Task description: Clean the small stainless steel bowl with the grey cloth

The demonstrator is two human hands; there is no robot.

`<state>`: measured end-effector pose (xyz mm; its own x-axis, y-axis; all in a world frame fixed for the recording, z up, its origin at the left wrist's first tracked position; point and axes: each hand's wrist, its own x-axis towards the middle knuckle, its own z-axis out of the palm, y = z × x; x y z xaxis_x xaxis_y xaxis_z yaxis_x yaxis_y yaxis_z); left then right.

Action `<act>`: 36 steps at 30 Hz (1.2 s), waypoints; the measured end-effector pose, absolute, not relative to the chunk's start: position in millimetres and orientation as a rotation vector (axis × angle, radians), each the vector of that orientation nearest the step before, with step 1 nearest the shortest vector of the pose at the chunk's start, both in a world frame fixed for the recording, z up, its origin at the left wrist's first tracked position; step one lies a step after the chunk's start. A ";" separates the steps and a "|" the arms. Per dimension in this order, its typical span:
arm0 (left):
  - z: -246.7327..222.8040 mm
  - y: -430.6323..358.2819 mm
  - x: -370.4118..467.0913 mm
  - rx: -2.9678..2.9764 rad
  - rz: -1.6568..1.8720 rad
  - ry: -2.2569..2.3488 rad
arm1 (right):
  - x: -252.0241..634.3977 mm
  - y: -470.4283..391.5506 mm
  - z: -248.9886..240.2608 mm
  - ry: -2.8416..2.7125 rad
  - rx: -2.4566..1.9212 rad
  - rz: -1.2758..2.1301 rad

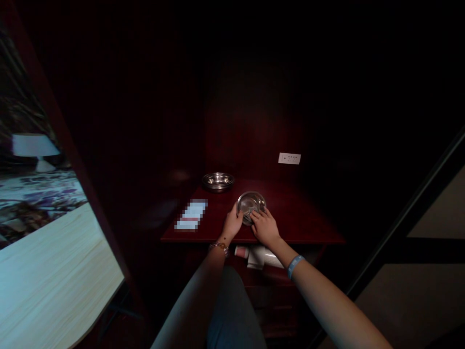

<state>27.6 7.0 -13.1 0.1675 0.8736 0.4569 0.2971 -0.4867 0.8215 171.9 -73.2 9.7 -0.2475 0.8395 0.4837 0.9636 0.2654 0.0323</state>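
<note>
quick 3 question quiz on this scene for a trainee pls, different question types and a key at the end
1. Multiple choice: where is the beaded bracelet worn?
a) right wrist
b) left wrist
c) both wrists

2. True or false: in the picture, the white socket is to the left of the metal dishware at the back.

3. Fill in the blank: the fingers of the ____ hand are spread over the inside of the held bowl.

Key:
1. b
2. False; it is to the right.
3. right; the right hand
</note>
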 end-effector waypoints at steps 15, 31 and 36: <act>-7.2 -1.9 26.7 1.908 1.223 1.315 | 132.3 -65.3 1.0 -1.899 -1.794 -0.190; -19.5 8.7 26.2 1.848 1.408 1.158 | 178.0 -78.0 18.0 -2.193 -1.639 -0.277; -20.2 5.9 27.7 1.809 1.448 1.021 | 177.1 -84.0 12.1 -2.005 -1.684 -0.303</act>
<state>27.7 5.9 -20.2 0.1090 0.8516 0.5128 0.1967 -0.5241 0.8286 177.1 -84.0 12.1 -0.1096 0.8555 0.5060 0.9668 0.2099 -0.1454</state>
